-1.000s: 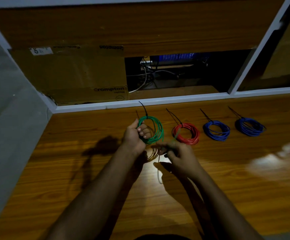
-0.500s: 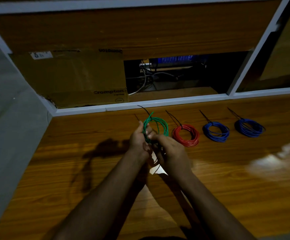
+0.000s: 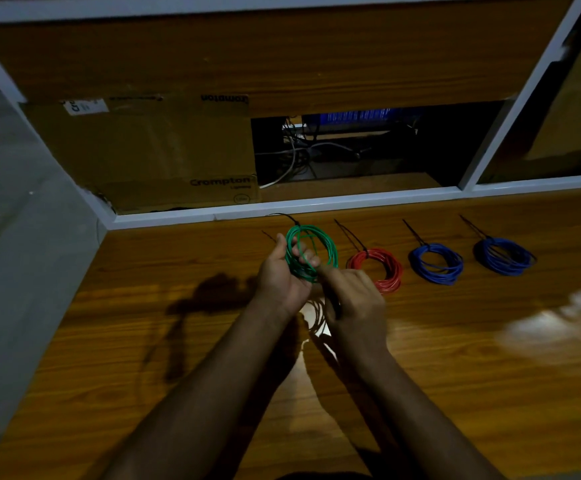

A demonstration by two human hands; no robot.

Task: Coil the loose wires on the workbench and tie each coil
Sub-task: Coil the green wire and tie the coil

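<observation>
My left hand (image 3: 283, 275) grips a green wire coil (image 3: 328, 249) above the wooden workbench (image 3: 178, 341), fingers curled through its loop. A thin black tie sticks up from the coil's top. My right hand (image 3: 354, 299) is right beside it, fingers curled near the coil's lower right edge; what it pinches is hidden. A loose brownish wire (image 3: 316, 317) lies on the bench under my hands. To the right lie a red coil (image 3: 379, 268) and two blue coils (image 3: 436, 263) (image 3: 503, 256), each with a black tie.
A white frame rail (image 3: 316, 206) bounds the bench at the back. Behind it stands a Crompton cardboard box (image 3: 150, 154) and a dark recess with tangled cables (image 3: 302, 157). A grey floor (image 3: 15, 237) drops off at the left.
My right hand has come up from the bench to meet the green coil. My left hand has lifted the coil slightly and turned it more upright.
</observation>
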